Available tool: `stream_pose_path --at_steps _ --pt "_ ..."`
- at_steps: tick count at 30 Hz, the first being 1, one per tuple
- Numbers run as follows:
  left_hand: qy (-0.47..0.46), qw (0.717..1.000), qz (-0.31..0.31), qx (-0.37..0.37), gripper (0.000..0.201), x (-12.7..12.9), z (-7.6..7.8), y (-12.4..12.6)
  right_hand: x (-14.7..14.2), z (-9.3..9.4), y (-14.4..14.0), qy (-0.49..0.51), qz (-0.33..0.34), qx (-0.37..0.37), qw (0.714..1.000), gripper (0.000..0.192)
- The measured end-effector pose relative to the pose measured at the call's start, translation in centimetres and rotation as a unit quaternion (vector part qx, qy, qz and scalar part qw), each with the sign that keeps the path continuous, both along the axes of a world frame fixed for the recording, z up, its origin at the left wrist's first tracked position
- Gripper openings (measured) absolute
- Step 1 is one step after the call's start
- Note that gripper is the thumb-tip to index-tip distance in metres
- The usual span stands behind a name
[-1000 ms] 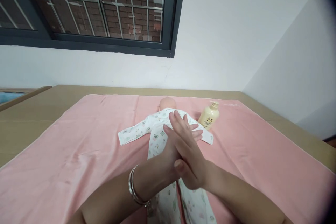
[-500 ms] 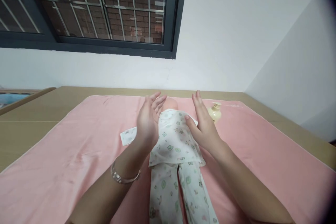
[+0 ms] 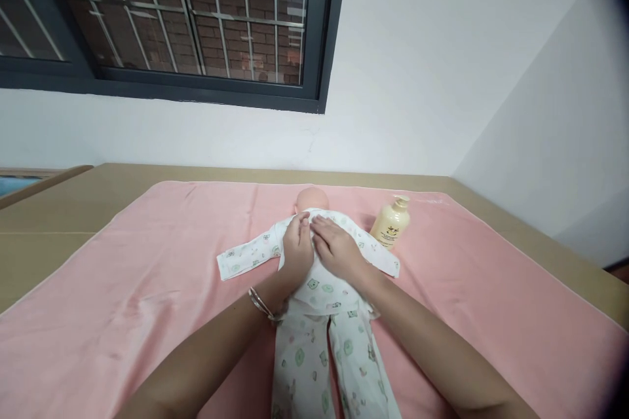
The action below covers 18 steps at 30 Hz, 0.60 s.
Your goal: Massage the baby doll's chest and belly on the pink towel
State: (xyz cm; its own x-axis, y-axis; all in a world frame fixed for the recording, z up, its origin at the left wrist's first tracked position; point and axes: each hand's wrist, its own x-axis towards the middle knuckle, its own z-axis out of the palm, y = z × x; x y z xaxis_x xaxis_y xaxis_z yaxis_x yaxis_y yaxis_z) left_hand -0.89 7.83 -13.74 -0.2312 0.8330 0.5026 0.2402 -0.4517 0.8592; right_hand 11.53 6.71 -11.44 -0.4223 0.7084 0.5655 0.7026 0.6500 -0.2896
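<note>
One bald doll (image 3: 322, 294) lies stretched out on a pink sheet (image 3: 122, 288), its head toward the wall (image 3: 403, 65). It wears a white long-sleeved top and matching trousers, printed with small green and brownish figures; two sleeves spread sideways, two trouser legs point toward the viewer. Two bare hands meet its upper body: the left hand (image 3: 298, 245) edge-on, fingers together and slightly curved; the right hand (image 3: 337, 247) flatter, fingers together. One pale yellow bottle (image 3: 390, 222) is beside the sleeve at right.
</note>
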Motion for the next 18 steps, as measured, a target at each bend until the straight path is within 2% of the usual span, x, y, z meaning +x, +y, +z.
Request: stream_pose_path --at_steps 4,7,11,14,16,18 --pt "0.021 1.0 0.002 -0.008 0.029 -0.4 -0.7 0.1 0.2 -1.4 1.1 -0.019 0.047 -0.038 0.998 0.044" --pt "0.04 0.999 0.005 0.0 0.029 -0.5 -0.9 0.2 1.2 -1.3 1.8 -0.03 0.035 -0.067 0.997 0.046" --pt "0.037 0.999 0.02 -0.003 0.031 -0.4 -0.8 0.0 1.6 -1.0 1.4 -0.044 -0.075 -0.108 0.99 0.054" --pt "0.016 1.0 0.02 -0.006 0.033 -0.3 -0.7 -0.1 0.4 -0.9 -0.4 -0.083 -0.153 -0.091 0.981 0.056" --pt "-0.001 1.0 0.014 -0.006 0.034 -0.3 -0.6 -0.2 -0.5 -0.8 -1.6 -0.111 -0.139 -0.067 0.982 0.052" --pt "-0.016 1.0 0.01 -0.005 0.034 -0.2 -0.5 -0.3 -0.9 -0.5 -2.0 -0.121 -0.085 -0.052 0.988 0.049"
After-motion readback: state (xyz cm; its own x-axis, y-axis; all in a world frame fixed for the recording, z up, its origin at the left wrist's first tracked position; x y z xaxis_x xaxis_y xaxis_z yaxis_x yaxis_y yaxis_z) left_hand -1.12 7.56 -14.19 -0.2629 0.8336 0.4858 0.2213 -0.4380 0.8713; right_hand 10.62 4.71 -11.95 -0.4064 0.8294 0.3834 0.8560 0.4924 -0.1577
